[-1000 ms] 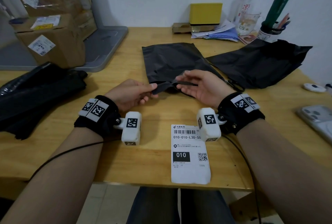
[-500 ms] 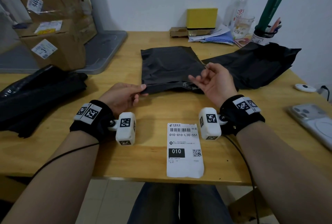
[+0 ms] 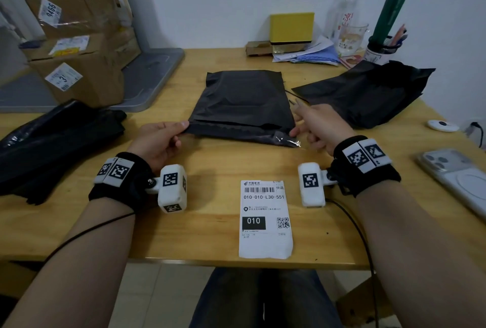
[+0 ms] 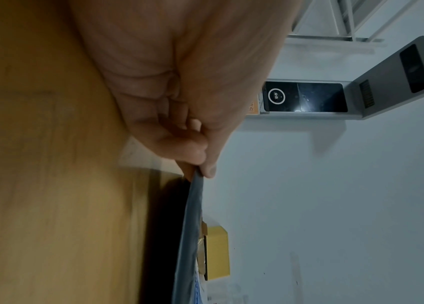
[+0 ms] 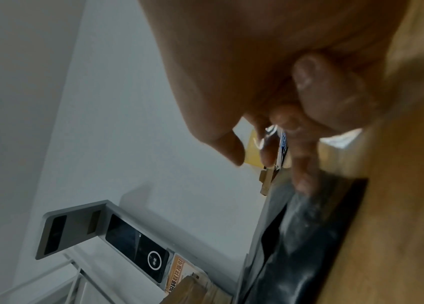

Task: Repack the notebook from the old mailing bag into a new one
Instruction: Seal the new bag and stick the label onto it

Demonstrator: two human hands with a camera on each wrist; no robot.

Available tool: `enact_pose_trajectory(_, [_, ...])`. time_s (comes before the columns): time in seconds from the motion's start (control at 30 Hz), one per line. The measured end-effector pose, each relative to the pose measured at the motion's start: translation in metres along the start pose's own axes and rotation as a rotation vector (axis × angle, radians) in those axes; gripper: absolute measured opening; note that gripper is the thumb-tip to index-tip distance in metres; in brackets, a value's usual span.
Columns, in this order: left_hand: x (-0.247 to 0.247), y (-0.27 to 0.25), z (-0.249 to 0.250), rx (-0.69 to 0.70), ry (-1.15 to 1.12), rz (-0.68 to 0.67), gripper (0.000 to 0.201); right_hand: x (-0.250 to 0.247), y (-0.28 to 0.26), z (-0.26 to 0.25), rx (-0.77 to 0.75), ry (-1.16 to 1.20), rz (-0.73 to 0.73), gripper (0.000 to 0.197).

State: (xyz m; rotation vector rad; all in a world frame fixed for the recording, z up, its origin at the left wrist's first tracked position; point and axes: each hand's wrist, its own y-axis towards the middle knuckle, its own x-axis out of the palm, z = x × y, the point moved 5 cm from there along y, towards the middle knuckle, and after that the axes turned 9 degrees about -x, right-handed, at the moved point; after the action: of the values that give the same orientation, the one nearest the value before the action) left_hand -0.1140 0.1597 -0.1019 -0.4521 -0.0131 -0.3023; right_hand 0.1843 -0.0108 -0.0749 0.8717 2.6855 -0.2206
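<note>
A flat black mailing bag lies mid-table, its near flap folded over with a shiny strip at the right corner. My left hand pinches the flap's left corner between thumb and fingers; the left wrist view shows the pinch on the bag's edge. My right hand is blurred at the bag's right corner, fingers loosely extended. The right wrist view has those fingers reaching down onto the bag. A second, crumpled black bag lies at the right. No notebook is in view.
A white shipping label lies at the table's near edge. A phone sits at the right edge, a heap of black bags at the left. Cardboard boxes stand back left; a yellow box, papers and a pen cup are by the wall.
Both hands held the flap raised near its middle; since then they have spread apart to the bag's two near corners, and the flap lies folded flat.
</note>
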Motion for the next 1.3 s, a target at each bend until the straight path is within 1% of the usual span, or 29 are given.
enact_pose_trajectory(0.1, [-0.002, -0.001, 0.002, 0.017, 0.001, 0.018, 0.011, 0.007, -0.004, 0.002, 0.038, -0.164, -0.16, 0.044])
enact_pose_trajectory(0.2, [-0.001, -0.003, 0.004, 0.044, 0.011, 0.034, 0.007, 0.007, -0.005, 0.001, 0.009, -0.229, -0.184, 0.047])
enact_pose_trajectory(0.27, [-0.001, -0.005, 0.006, 0.057, 0.013, 0.044, 0.004, 0.006, -0.005, -0.002, -0.043, -0.241, -0.158, 0.042])
enact_pose_trajectory(0.4, [-0.003, -0.007, 0.007, 0.063, 0.012, 0.055, 0.002, -0.001, 0.0, -0.008, -0.123, 0.009, -0.043, 0.032])
enact_pose_trajectory(0.47, [-0.002, -0.008, 0.007, 0.067, 0.014, 0.053, 0.002, -0.005, 0.002, -0.01, -0.136, 0.113, 0.017, 0.026])
enact_pose_trajectory(0.57, [-0.002, -0.009, 0.007, 0.065, 0.024, 0.059, 0.004, -0.006, 0.003, -0.012, -0.112, 0.243, 0.077, 0.016])
enact_pose_trajectory(0.6, [-0.002, -0.009, 0.007, 0.061, 0.026, 0.057, 0.004, -0.007, 0.003, -0.012, -0.099, 0.289, 0.092, 0.016])
enact_pose_trajectory(0.67, [-0.002, -0.009, 0.007, 0.052, 0.031, 0.05, 0.004, -0.009, 0.007, -0.01, -0.082, 0.356, 0.123, 0.024])
enact_pose_trajectory(0.7, [-0.002, -0.009, 0.007, 0.051, 0.032, 0.047, 0.004, -0.01, 0.01, -0.008, -0.087, 0.372, 0.125, 0.024])
enact_pose_trajectory(0.8, [-0.002, -0.009, 0.007, 0.062, 0.033, 0.044, 0.004, -0.012, 0.012, -0.007, -0.161, 0.407, 0.137, 0.011])
enact_pose_trajectory(0.83, [-0.002, -0.009, 0.008, 0.063, 0.037, 0.044, 0.004, -0.014, 0.012, -0.007, -0.177, 0.417, 0.167, 0.016])
enact_pose_trajectory(0.87, [-0.001, -0.009, 0.008, 0.063, 0.039, 0.043, 0.004, -0.017, 0.01, -0.007, -0.18, 0.412, 0.207, 0.025])
enact_pose_trajectory(0.9, [-0.001, -0.01, 0.008, 0.06, 0.039, 0.042, 0.003, -0.02, 0.008, -0.007, -0.17, 0.391, 0.237, 0.03])
enact_pose_trajectory(0.93, [-0.001, -0.009, 0.009, 0.054, 0.038, 0.043, 0.003, -0.022, 0.008, -0.006, -0.139, 0.35, 0.25, 0.029])
enact_pose_trajectory(1.0, [-0.001, -0.009, 0.009, 0.036, 0.043, 0.041, 0.008, -0.02, 0.008, 0.0, -0.013, 0.258, 0.207, 0.022])
enact_pose_trajectory(1.1, [-0.001, -0.006, 0.009, 0.017, 0.071, 0.022, 0.019, -0.013, 0.005, 0.008, 0.15, 0.219, 0.087, 0.025])
enact_pose_trajectory(1.17, [-0.001, -0.005, 0.009, 0.014, 0.102, 0.007, 0.021, -0.013, 0.002, 0.008, 0.182, 0.215, 0.031, 0.028])
enact_pose_trajectory(1.23, [0.0, -0.002, 0.01, 0.006, 0.121, -0.014, 0.025, -0.013, 0.002, 0.007, 0.166, 0.26, 0.003, 0.033])
enact_pose_trajectory(1.3, [0.003, 0.0, 0.013, -0.02, 0.142, -0.039, 0.025, -0.013, 0.004, 0.009, 0.136, 0.265, -0.017, 0.024])
